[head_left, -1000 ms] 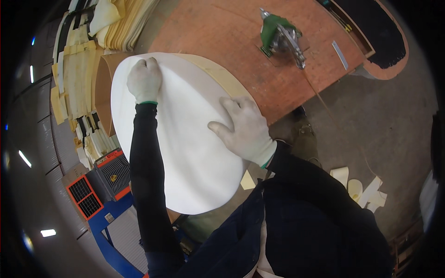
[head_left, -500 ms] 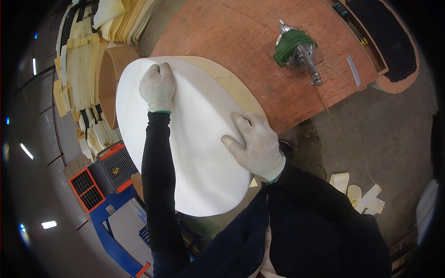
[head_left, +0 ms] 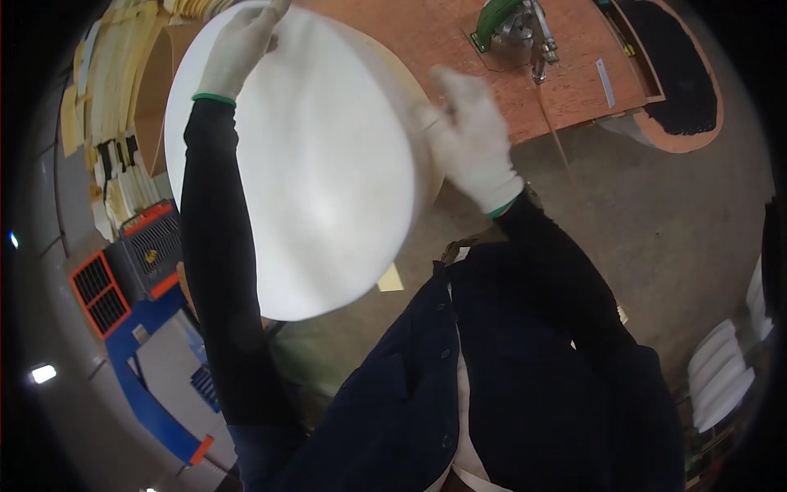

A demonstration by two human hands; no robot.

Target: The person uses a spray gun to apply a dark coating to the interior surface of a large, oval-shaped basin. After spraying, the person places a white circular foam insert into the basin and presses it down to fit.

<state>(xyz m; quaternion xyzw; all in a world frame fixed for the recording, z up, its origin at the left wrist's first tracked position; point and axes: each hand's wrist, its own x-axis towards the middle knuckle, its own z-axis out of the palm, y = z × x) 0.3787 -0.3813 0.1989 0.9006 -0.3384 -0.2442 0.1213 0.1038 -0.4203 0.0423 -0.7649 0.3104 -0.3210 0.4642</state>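
Note:
A large rounded white sheet [head_left: 320, 189], smooth and perhaps foam, lies over a pale tan shaped piece whose edge shows along its right side. My left hand [head_left: 243, 49], in a pale glove with a green cuff, is at the sheet's far end. Its fingers look bent onto the sheet, though the tips are partly cut off by the picture's top edge. Beside the sheet's right edge is my right hand [head_left: 475, 139], gloved the same way and smeared by motion. Its thumb and fingers are spread, with nothing seen in them.
On the reddish wooden table [head_left: 566, 90] stands a green-and-metal spray gun [head_left: 512, 29] with a hose. A metal ruler [head_left: 605, 82] lies near the table's edge. Stacked yellowish foam pieces [head_left: 123, 74] are at the far left, above a grey-and-orange machine [head_left: 152, 250]. White curved pieces [head_left: 720, 373] stand at right.
My left hand has moved farther away along the sheet. My right hand has come off the sheet's surface to its right edge and farther away. The whole view has shifted.

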